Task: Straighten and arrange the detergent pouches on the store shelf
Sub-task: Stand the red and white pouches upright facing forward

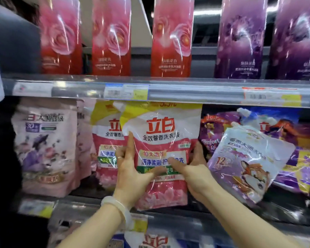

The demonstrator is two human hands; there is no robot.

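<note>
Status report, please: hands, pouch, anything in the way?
The left hand and right hand grip the yellow-pink pouch by its sides. Pouch roughly upright. Tilted fox pouch leans close on its right.

A pale milky bangle [113,203] circles the left wrist, and the left hand [131,176] wears a thin ring [119,157].
</note>
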